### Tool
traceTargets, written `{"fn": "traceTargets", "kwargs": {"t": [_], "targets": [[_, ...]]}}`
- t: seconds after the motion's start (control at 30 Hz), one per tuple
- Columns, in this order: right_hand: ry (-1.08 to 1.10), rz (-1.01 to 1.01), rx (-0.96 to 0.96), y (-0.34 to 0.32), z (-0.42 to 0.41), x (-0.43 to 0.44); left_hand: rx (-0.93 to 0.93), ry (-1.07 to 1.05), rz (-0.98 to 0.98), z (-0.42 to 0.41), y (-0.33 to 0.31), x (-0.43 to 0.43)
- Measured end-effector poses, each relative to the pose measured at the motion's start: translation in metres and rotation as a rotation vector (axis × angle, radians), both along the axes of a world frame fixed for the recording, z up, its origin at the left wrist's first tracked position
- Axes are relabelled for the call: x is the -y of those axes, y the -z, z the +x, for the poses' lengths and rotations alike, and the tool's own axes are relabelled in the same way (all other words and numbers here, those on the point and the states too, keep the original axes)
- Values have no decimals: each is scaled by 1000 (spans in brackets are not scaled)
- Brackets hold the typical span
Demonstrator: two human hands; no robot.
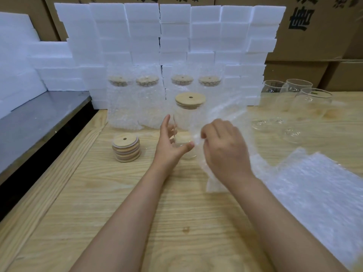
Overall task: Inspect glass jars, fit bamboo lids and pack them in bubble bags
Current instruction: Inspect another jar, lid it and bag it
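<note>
A clear glass jar [184, 122] with a bamboo lid [190, 100] stands upright at the table's middle. My left hand [170, 142] grips its lower body, thumb across the front. To its right, my right hand [224, 150] pinches the edge of a bubble bag [220, 114] that rises beside the jar and hangs down below the hand. A stack of bamboo lids [126, 147] lies left of my left hand. Several packed jars in bubble bags [135, 103] stand in a row behind. Bare glass jars [306, 112] stand at the right.
The wooden table [121, 193] carries a pile of flat bubble bags [322, 185] at the right front. White foam blocks [169, 36] are stacked like a wall at the back, with cardboard boxes [314, 30] behind. A grey metal surface [39, 118] adjoins the table's left side.
</note>
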State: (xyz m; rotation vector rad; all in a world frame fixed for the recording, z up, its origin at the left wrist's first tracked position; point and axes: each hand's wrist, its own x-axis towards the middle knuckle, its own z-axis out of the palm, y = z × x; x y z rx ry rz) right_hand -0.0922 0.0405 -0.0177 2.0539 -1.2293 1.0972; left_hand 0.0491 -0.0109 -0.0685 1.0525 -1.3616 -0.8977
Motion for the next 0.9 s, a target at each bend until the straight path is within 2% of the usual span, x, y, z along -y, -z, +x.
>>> {"fn": "traceTargets", "kwargs": {"t": [0.07,0.2,0.4,0.53,0.6,0.67,0.77,0.9], "targets": [[-4,10,-29,16,4,6,-54,-61,-84,1,-4,-5],[-42,-4,-26,35,6,11,75,-379,-396,3,-5,-11],[-112,15,-65,46,9,9,349,-355,-504,-8,-5,-20],[-221,135,37,45,4,5,369,-396,-557,-6,-5,-21],[-243,116,128,41,1,1,379,-391,-564,-5,-4,-21],[-175,39,165,37,-3,1,381,-368,-571,-5,-3,-21],[0,-45,78,38,-6,7,397,-328,-612,-6,-3,-22],[64,-150,23,41,-10,11,413,-343,-629,-6,-2,-21]]}}
